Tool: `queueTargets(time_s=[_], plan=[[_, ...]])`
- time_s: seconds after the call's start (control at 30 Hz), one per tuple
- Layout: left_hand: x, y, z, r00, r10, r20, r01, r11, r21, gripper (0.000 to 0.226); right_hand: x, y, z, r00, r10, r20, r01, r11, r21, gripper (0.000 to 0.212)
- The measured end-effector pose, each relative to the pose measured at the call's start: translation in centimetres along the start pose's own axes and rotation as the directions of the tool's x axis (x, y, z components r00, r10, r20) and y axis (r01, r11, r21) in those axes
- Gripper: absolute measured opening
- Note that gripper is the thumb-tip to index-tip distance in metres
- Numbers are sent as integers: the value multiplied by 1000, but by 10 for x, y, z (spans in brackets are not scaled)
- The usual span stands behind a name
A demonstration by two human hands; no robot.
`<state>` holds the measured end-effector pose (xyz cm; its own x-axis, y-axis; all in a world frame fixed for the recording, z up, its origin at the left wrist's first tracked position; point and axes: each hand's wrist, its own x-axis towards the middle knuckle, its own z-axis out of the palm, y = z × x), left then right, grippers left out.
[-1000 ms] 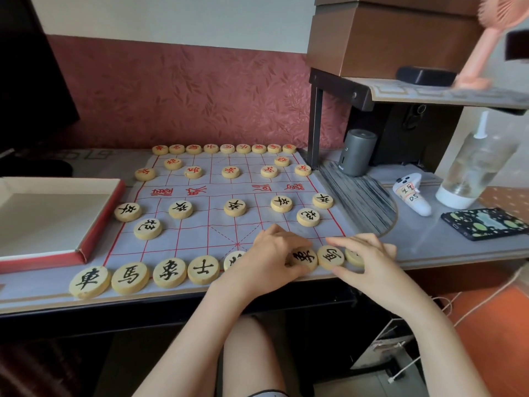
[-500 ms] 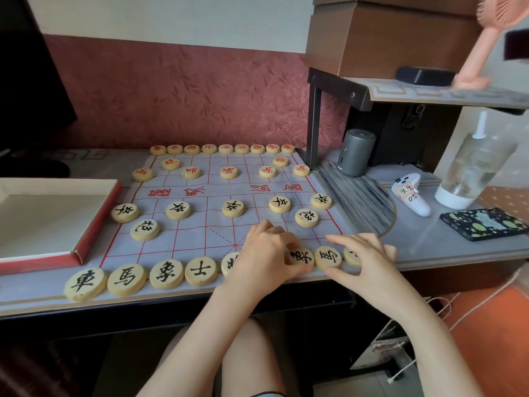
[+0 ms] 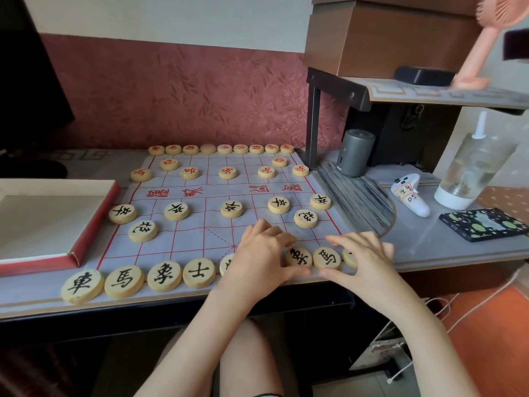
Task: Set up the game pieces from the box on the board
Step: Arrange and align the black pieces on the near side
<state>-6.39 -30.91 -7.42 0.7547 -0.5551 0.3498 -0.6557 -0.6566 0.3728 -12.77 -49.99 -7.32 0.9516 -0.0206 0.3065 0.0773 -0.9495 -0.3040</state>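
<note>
We were on the last step: squaring the black back row along the board's near edge. Left hand lay loosely curled over hidden middle pieces; right hand, open-fingered, touched the horse piece. Box looked empty. Next: small nudges only.

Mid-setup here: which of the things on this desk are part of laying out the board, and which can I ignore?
Part of the job:
board
black-lettered pieces
red-lettered pieces
box
left hand and right hand, both at the near row

Just lying about:
spray bottle
phone
grey canister
white remote
pink fan
</note>
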Motion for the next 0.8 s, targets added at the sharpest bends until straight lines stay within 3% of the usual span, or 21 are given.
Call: queueTargets(time_s=[0.1,0.23,0.8], plan=[[0,0,2,1000,2,-12,-1,1000,10,59,-2,1,-3,1000,-8,13,6,993,119,52],[0,0,5,999,17,-29,-17,999,-34,49,0,2,-1,1000,-13,20,10,995,101,44],[-3,-1,4,998,25,56,-23,999,-31,49,1,4,5,1000,8,1,-8,999,51,43]])
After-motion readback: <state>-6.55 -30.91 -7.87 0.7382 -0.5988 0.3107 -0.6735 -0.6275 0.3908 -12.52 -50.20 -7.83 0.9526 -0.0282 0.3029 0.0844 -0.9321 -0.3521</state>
